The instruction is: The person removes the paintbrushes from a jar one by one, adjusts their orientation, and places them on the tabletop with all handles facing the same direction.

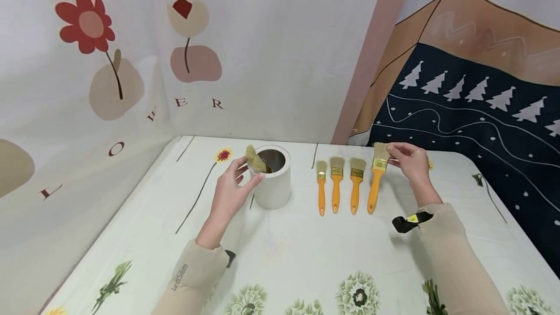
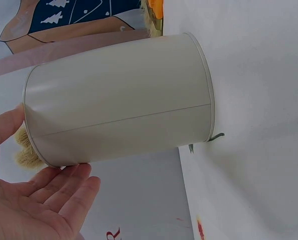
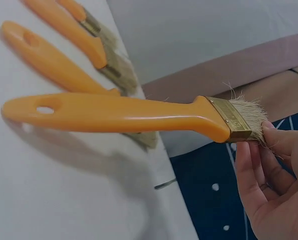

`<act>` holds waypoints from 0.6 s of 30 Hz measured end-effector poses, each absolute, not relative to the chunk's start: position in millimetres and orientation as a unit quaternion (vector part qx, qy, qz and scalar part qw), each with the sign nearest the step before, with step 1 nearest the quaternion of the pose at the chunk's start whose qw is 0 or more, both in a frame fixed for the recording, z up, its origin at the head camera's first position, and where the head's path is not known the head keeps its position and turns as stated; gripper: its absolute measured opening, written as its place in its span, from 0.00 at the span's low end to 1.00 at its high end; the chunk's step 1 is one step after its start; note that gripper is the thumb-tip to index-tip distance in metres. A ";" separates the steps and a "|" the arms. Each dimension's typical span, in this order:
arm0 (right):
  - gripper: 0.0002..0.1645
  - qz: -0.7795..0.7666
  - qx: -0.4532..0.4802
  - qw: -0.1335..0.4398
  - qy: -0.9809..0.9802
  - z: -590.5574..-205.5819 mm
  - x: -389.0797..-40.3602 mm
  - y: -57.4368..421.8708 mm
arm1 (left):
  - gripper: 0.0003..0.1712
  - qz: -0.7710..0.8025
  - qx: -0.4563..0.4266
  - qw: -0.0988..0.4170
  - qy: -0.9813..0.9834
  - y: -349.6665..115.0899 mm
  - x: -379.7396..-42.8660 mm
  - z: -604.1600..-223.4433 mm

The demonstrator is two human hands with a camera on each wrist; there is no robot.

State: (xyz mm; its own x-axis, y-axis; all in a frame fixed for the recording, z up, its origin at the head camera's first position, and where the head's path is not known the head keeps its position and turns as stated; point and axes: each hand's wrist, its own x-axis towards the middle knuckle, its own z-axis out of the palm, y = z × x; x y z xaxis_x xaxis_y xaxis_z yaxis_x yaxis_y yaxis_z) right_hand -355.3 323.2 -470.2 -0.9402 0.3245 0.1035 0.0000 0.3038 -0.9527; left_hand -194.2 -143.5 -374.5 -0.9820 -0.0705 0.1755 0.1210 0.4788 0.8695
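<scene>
Your right hand (image 1: 411,159) pinches the widest brush (image 1: 376,176) by its bristle end, fingertips (image 3: 274,137) closed on the pale hairs just past the brass ferrule; the right wrist view shows the orange handle lifted off the cloth, a shadow beneath it. That brush sits at about two o'clock from the middle of the table (image 1: 280,256), its handle pointing back toward you. Just beside it, toward nine o'clock, three smaller orange brushes (image 1: 337,183) lie flat in a row, bristles at twelve o'clock, handles at six, each apart from the next. Further toward nine o'clock stands the white cylindrical can (image 1: 273,179), upright, mouth open. Your left hand (image 1: 229,193) rests against the can's side at its nine o'clock, fingers nearly straight along the wall and thumb up near the rim, not wrapped round it. A tuft of bristles from another brush (image 1: 255,159) pokes above the rim right by your thumb; whether the thumb touches it cannot be told. A black strap (image 1: 409,221) sits on your right wrist, over the beige sleeve (image 1: 450,252).
</scene>
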 end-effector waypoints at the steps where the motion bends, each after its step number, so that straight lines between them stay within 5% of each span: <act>1: 0.24 0.562 -0.115 0.147 -0.806 -477.6 -359.7 324.6 | 0.39 -0.510 -0.015 0.094 -0.855 -143.5 -194.3 -374.6; 18: 0.25 0.549 -0.150 0.036 -0.821 -417.9 -300.1 281.2 | 0.39 -0.511 -0.016 0.096 -0.854 -144.3 -194.9 -374.7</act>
State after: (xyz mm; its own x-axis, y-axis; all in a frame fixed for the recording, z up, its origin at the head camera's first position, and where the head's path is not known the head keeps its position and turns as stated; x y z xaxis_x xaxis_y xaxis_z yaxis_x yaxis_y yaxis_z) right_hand -300.1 281.2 -417.9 -0.9523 0.2861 -0.1059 0.2072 0.3519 -0.9128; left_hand -194.9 -144.3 -374.7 -0.9810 -0.0716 0.1803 0.1252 0.4768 0.8701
